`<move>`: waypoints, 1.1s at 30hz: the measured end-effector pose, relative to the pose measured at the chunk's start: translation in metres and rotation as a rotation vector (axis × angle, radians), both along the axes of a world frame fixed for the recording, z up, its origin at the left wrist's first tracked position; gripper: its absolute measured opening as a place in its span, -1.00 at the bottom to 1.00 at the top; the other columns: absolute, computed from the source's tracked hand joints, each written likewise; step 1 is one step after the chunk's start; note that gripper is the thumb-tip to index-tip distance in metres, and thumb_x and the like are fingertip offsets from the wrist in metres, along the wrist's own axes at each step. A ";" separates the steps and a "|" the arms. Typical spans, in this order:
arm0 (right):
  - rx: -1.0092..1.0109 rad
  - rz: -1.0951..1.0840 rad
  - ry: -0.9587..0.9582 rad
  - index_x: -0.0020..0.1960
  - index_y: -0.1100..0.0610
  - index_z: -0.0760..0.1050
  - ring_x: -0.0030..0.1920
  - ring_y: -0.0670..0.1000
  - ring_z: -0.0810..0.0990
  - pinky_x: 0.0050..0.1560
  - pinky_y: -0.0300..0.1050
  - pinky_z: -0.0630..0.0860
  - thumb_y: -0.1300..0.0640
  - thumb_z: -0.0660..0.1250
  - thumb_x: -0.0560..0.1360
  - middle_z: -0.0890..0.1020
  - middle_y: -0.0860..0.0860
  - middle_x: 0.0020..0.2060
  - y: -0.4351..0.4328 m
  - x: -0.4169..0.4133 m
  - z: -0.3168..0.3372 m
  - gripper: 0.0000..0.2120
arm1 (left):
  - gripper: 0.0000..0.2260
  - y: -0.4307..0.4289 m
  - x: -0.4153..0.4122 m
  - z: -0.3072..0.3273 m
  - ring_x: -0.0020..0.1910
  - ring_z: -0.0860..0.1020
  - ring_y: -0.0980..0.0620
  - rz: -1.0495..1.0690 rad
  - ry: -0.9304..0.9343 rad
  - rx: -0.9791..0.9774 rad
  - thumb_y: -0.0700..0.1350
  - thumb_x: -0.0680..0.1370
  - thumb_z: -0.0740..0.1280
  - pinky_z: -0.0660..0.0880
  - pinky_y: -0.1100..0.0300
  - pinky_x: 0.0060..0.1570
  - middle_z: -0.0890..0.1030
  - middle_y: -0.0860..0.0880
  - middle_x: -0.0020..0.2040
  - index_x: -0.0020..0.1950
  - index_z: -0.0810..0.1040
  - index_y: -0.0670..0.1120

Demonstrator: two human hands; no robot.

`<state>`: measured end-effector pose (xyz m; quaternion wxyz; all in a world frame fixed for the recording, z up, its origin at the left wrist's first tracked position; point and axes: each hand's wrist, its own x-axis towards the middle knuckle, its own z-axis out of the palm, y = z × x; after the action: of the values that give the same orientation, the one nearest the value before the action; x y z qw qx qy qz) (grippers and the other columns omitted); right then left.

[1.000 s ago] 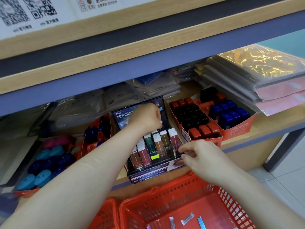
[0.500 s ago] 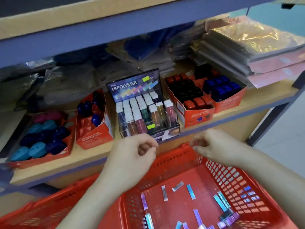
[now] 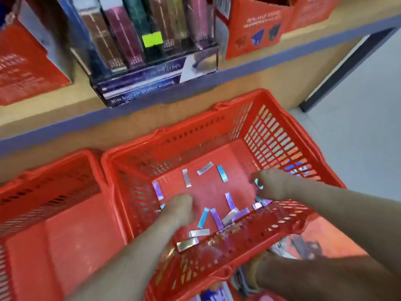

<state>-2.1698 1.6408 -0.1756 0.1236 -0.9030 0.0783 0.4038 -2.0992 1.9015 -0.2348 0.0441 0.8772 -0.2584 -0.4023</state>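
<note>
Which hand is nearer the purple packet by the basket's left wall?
Left. The left hand sits beside the purple packet; the right hand, pinching a blue packet, is near the basket's right wall.

Shiny slim pkts point(image 3: 222, 173) loose, basket point(image 3: 195, 137) btm

Bare forearms point(image 3: 134, 246) end in the left hand point(image 3: 181, 206) and right hand point(image 3: 274, 183), both blurred.
</note>
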 end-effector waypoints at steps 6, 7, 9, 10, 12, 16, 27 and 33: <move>-0.181 0.211 0.065 0.54 0.07 0.13 0.27 0.22 0.50 0.25 0.01 0.47 0.01 0.31 0.53 0.32 0.23 0.41 -0.020 -0.013 -0.076 -0.35 | -0.29 -0.016 -0.031 -0.050 0.44 0.19 -0.16 -0.393 -0.006 0.108 -0.24 0.49 0.33 0.44 -0.08 0.25 0.15 -0.10 0.45 0.53 0.12 0.17; -0.200 0.237 0.078 0.56 0.03 0.06 0.27 0.24 0.50 0.25 0.05 0.48 0.02 0.34 0.52 0.24 0.24 0.44 -0.024 -0.014 -0.084 -0.29 | -0.24 -0.017 -0.033 -0.051 0.45 0.15 -0.15 -0.441 -0.033 0.117 -0.25 0.48 0.34 0.46 -0.08 0.23 0.09 -0.09 0.48 0.54 0.06 0.19; -0.225 0.273 0.061 0.55 -0.05 0.01 0.26 0.24 0.49 0.21 0.09 0.51 0.06 0.34 0.52 0.15 0.24 0.46 -0.028 -0.011 -0.094 -0.27 | -0.17 -0.021 -0.034 -0.053 0.45 0.13 -0.14 -0.505 -0.100 0.095 -0.23 0.46 0.37 0.49 -0.03 0.18 0.02 -0.08 0.52 0.54 -0.02 0.23; -0.237 0.289 0.038 0.55 -0.09 0.00 0.29 0.23 0.46 0.19 0.09 0.52 0.09 0.29 0.55 0.13 0.24 0.46 -0.027 -0.009 -0.096 -0.31 | -0.15 -0.023 -0.033 -0.055 0.45 0.13 -0.15 -0.538 -0.111 0.082 -0.23 0.47 0.37 0.48 -0.02 0.18 -0.01 -0.08 0.54 0.54 -0.06 0.25; -0.256 0.316 -0.002 0.55 -0.13 -0.04 0.36 0.24 0.36 0.19 0.11 0.50 0.16 0.14 0.63 0.06 0.23 0.49 -0.024 -0.005 -0.101 -0.40 | -0.14 -0.030 -0.032 -0.056 0.48 0.08 -0.19 -0.625 -0.125 0.051 -0.24 0.52 0.32 0.43 -0.05 0.22 -0.09 -0.09 0.58 0.53 -0.16 0.31; -0.267 0.307 -0.012 0.57 -0.15 -0.14 0.40 0.25 0.31 0.25 0.09 0.46 0.21 0.23 0.60 -0.03 0.25 0.52 -0.027 0.000 -0.106 -0.26 | -0.33 -0.042 -0.035 -0.063 0.55 -0.06 -0.19 -0.849 -0.107 -0.016 -0.17 0.65 0.12 0.25 -0.25 0.32 -0.23 -0.01 0.59 0.52 -0.23 0.31; -0.166 0.147 0.078 0.32 0.09 0.42 0.11 0.17 0.57 0.13 -0.03 0.52 0.00 0.45 0.47 0.29 0.16 0.34 -0.027 0.001 -0.109 -0.52 | -0.52 -0.029 0.004 -0.072 0.38 0.26 -0.10 -0.261 -0.234 -0.018 -0.19 0.54 0.28 0.52 0.00 0.12 0.18 -0.05 0.44 0.44 0.27 0.01; -0.090 0.166 0.159 0.28 0.08 0.44 0.17 0.13 0.53 0.21 -0.05 0.50 -0.08 0.46 0.45 0.39 0.16 0.27 -0.012 0.004 -0.099 -0.52 | -0.13 -0.034 0.013 -0.074 0.51 0.00 -0.11 -0.299 -0.171 0.006 0.09 0.39 0.48 0.22 -0.18 0.37 -0.08 -0.02 0.55 0.54 -0.01 0.15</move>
<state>-2.1655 1.6283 -0.2748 0.0423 -0.8761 0.0309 0.4793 -2.0861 1.8673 -0.3084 -0.0410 0.8600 -0.3877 -0.3292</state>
